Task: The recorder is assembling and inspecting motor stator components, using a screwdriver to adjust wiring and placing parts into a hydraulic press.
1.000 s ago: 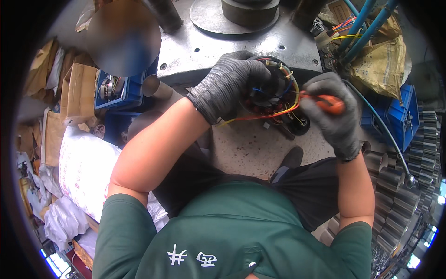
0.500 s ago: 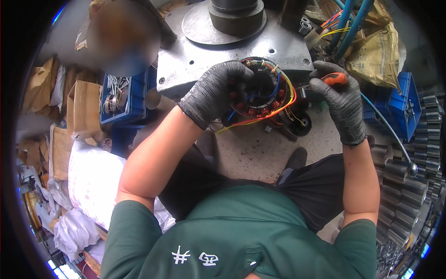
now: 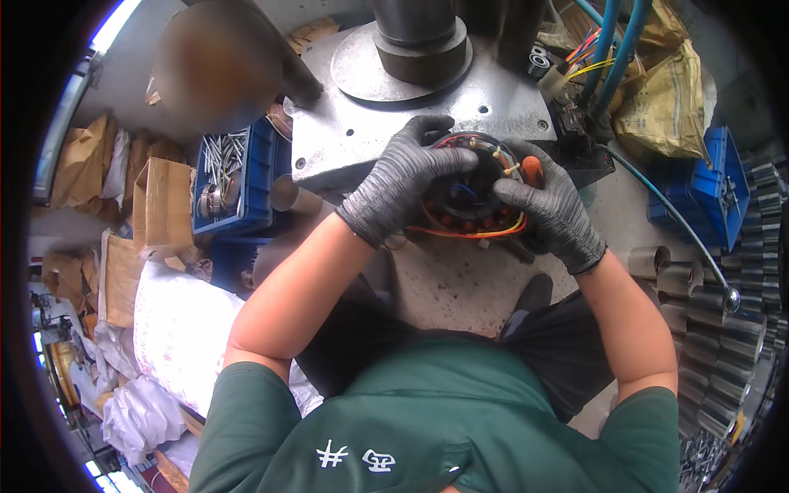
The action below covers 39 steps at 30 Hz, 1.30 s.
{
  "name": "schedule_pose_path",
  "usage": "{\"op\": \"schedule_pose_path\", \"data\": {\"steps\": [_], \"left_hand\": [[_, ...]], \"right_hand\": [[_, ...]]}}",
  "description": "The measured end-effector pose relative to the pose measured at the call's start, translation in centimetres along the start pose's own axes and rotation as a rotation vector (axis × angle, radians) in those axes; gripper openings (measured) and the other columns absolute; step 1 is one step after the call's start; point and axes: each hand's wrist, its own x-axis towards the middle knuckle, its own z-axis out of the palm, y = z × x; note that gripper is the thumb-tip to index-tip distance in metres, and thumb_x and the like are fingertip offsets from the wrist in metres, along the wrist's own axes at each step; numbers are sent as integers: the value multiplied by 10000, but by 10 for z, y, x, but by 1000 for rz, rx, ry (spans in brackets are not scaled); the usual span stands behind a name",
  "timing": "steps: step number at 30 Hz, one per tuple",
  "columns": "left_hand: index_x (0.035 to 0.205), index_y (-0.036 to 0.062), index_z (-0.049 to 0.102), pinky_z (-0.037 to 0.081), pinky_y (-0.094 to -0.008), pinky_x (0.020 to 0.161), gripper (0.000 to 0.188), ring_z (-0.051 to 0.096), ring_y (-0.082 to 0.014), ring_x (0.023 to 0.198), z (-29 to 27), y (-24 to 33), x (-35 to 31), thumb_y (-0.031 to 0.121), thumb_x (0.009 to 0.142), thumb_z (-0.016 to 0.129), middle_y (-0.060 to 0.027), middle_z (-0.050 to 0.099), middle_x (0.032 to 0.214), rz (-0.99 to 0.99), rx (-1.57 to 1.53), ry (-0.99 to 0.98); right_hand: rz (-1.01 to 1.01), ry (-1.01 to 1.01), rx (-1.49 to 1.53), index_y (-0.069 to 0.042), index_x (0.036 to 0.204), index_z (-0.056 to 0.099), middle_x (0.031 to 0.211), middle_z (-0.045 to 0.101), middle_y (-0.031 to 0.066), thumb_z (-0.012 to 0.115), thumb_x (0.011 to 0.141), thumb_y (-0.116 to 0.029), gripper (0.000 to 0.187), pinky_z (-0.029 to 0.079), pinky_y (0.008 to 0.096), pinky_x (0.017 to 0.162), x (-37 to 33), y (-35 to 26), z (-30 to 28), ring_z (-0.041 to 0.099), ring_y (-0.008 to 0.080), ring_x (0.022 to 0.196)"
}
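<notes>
A round motor stator (image 3: 464,223) with copper windings and red, yellow and blue wires is held up in front of a metal press table. My left hand (image 3: 403,174), in a grey glove, grips its left side with the thumb over the rim. My right hand (image 3: 555,205), gloved too, closes around the stator's right side. An orange-handled tool, apparently a screwdriver (image 3: 532,171), is tucked in the same hand with its handle pointing up. The tool's shaft is hidden, as are the fingers beneath the stator.
Behind the stator is the press table (image 3: 316,140) with a dark steel column (image 3: 415,49). At the left, a blue bin (image 3: 265,193) holds metal rods, near a white sack (image 3: 181,337). Another blue bin (image 3: 727,189), a thin hose (image 3: 670,205) and stacked metal cylinders (image 3: 711,353) occupy the right.
My right hand has moved left, from beside the stator onto its right side, bringing the orange-handled tool along. The stator sits slightly lower in view, and the view has shifted a little.
</notes>
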Motion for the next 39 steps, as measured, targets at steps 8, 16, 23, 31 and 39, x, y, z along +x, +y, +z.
{"op": "schedule_pose_path", "data": {"steps": [8, 16, 23, 31, 39], "left_hand": [[1520, -65, 348, 449, -389, 1104, 942, 533, -276, 1307, 5, 1, -8, 409, 851, 810, -204, 531, 1417, 22, -62, -44], [1460, -26, 450, 580, -299, 873, 672, 657, -162, 1042, 13, -15, -10, 140, 894, 771, -118, 644, 1244, 135, 30, -27], [1248, -30, 623, 569, -260, 709, 455, 667, -128, 748, -8, 11, -7, 70, 808, 671, -72, 698, 950, 56, -116, 111], [1197, -30, 640, 578, -264, 630, 460, 638, -123, 692, -11, 12, -11, 67, 751, 696, -48, 636, 909, 87, -44, 77], [1252, -42, 606, 618, -279, 623, 529, 670, -143, 745, -2, 15, -13, 70, 743, 692, -72, 657, 959, 48, 36, 31]], "right_hand": [[-46, 171, 362, 21, 1248, 622, 1042, 697, 78, 678, 892, -28, 364, 604, 294, 841, 3, 10, -5, 697, 147, 916], [73, 11, 463, 27, 1229, 619, 946, 717, 105, 677, 900, -91, 354, 633, 330, 783, 4, -5, 1, 718, 175, 832], [-22, 203, 169, 10, 1262, 608, 1013, 711, 136, 664, 986, -262, 392, 607, 326, 698, -4, -19, -21, 614, 119, 654], [-367, 155, 90, -48, 1203, 606, 1073, 684, 102, 626, 1021, -255, 276, 573, 233, 698, -39, -61, -10, 682, 126, 889], [-514, -6, -165, -8, 1038, 604, 1114, 663, 142, 689, 843, 33, 217, 567, 328, 867, -37, -42, -4, 672, 173, 989]]}}
